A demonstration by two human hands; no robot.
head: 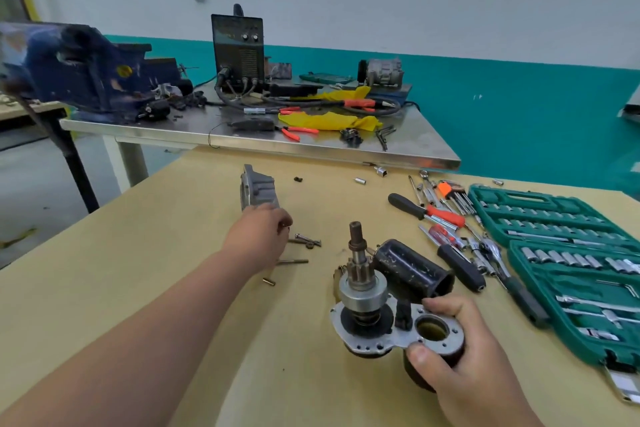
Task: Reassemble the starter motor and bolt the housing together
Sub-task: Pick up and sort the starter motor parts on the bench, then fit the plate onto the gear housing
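Observation:
My right hand (460, 354) grips the starter motor body (377, 326) upright near the table's front, thumb and fingers round the flange by its round opening. The pinion shaft (358, 253) stands up from it. A black cylindrical housing (412, 269) lies on its side just behind. My left hand (265, 236) reaches far forward, fingers curled down over the near edge of the grey end housing (258, 189); whether it holds it I cannot tell. Loose bolts (306, 241) lie right of that hand.
Screwdrivers and ratchet handles (446, 218) lie at mid right. An open green socket case (568, 263) fills the right side. Behind is a steel bench (263, 139) with a blue vise (86, 69), a black welder box (237, 48), pliers and yellow cloth. Small sockets (360, 180) lie loose.

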